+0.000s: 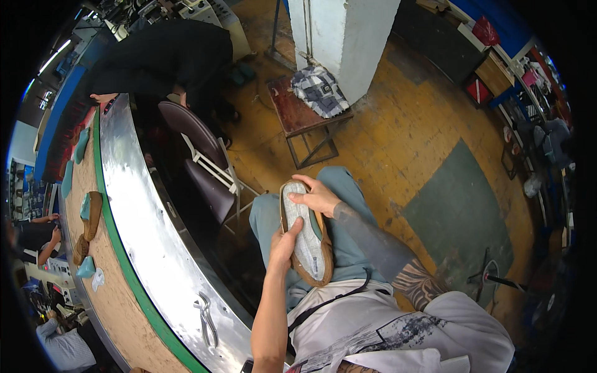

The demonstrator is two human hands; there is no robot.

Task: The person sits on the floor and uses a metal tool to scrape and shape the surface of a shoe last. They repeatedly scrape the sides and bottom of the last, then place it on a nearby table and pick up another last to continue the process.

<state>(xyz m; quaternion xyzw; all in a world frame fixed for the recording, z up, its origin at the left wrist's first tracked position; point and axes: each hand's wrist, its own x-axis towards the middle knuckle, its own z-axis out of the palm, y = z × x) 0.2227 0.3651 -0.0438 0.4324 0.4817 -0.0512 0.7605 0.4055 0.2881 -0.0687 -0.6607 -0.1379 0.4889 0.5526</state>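
Note:
A brown shoe [303,239] lies lengthwise above my lap, held in both hands. Its long grey, fabric-like sole face points up at me, and a sliver of green shows along its right side. My left hand [285,244] grips the shoe's left edge, thumb pressed on the grey face. Across the far end, my right hand [316,198] is wrapped round the right side, thumb also on the grey face. The fingers beneath the shoe are hidden. On the metal bench edge [140,205] to my left rests a pair of lasting pliers [206,320].
The belt [121,273] beside the bench carries another brown shoe [91,214] and green shoe lasts [81,146]. A folding chair [205,168] stands ahead left, near a bending person in black [161,56]. Ahead, a small table [289,112] bears checked cloth [320,91] beside a white pillar [348,43].

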